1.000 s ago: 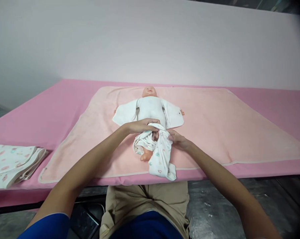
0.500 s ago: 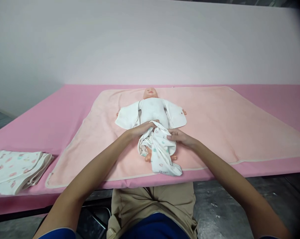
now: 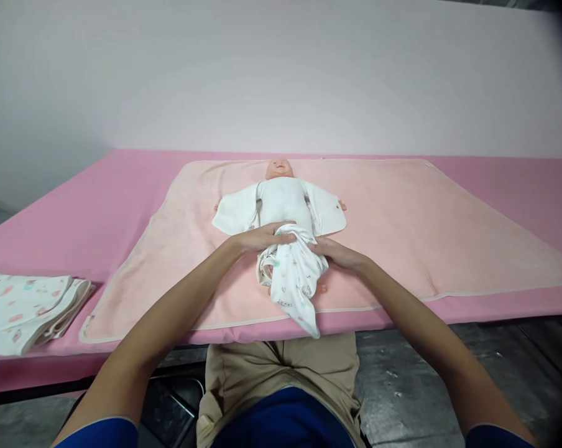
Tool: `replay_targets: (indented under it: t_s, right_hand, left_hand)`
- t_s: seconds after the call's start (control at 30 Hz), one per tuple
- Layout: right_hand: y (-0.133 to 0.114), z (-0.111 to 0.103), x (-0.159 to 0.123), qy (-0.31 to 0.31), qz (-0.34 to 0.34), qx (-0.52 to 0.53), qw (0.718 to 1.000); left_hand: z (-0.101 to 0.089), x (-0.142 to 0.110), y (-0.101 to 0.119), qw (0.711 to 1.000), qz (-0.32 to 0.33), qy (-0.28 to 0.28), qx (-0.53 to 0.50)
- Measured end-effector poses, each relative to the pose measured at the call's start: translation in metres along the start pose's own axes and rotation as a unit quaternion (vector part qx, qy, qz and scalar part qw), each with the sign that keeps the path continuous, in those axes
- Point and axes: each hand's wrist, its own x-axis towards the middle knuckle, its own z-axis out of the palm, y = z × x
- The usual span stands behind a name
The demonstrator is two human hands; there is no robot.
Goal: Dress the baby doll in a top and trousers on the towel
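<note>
A baby doll (image 3: pixel 283 199) lies on its back, head at the far side, in a white top with wide panels spread over both arms. Across its lower body and legs is bunched a white printed baby garment (image 3: pixel 297 274), one end of it trailing toward the table's front edge. My left hand (image 3: pixel 265 236) is closed on the gathered cloth near the doll's waist, thumb on top. From the right, my right hand (image 3: pixel 334 250) grips the same garment, its fingertips partly hidden in the folds. The cloth covers most of the doll's legs.
Beneath the doll a peach blanket (image 3: pixel 402 236) is spread on the pink table cover (image 3: pixel 108 193). Folded printed cloths (image 3: pixel 33 308) lie at the near left. A pale wall (image 3: pixel 281 74) stands behind. Below the front edge, a dark case-like object (image 3: pixel 169 410) shows at the left.
My left thumb has come over the gathered cloth, and my right hand has shifted slightly left and inward. The garment's hanging end has swung left and narrowed. The view has shifted slightly.
</note>
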Motion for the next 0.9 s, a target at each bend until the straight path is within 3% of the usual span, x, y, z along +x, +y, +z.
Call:
replay_targets:
  t_s: [0.07, 0.13, 0.27, 0.33, 0.5, 0.67, 0.73, 0.9]
  right_hand:
    - [0.0, -0.002, -0.003, -0.05, 0.02, -0.023, 0.998]
    - [-0.001, 0.0, -0.004, -0.028, -0.015, -0.006, 0.999]
    - [0.0, 0.004, -0.001, 0.054, -0.076, 0.048, 0.994]
    - [-0.001, 0.003, -0.002, 0.029, -0.048, 0.035, 0.998]
    - [-0.002, -0.006, -0.01, -0.08, 0.016, -0.036, 0.996]
    - [0.002, -0.001, -0.004, 0.037, -0.041, 0.027, 0.998]
    - [0.002, 0.0, -0.002, 0.05, -0.034, 0.037, 0.998]
    - [-0.003, -0.005, -0.01, -0.096, 0.024, -0.045, 0.994]
  left_hand:
    - [0.003, 0.001, 0.0, 1.0, 0.012, 0.026, 0.007]
    - [0.002, 0.001, 0.0, 1.0, 0.008, 0.025, 0.012]
    - [-0.004, -0.003, 0.002, 0.996, -0.024, -0.078, 0.025]
    - [-0.004, -0.005, 0.004, 0.996, -0.014, -0.078, 0.03]
    - [0.003, -0.006, 0.006, 1.0, 0.009, 0.0, 0.013]
    - [-0.004, -0.005, 0.0, 0.998, -0.047, -0.039, 0.01]
    - [-0.005, -0.005, -0.001, 0.997, -0.044, -0.063, 0.021]
    - [0.003, -0.006, 0.003, 0.999, 0.002, -0.04, 0.031]
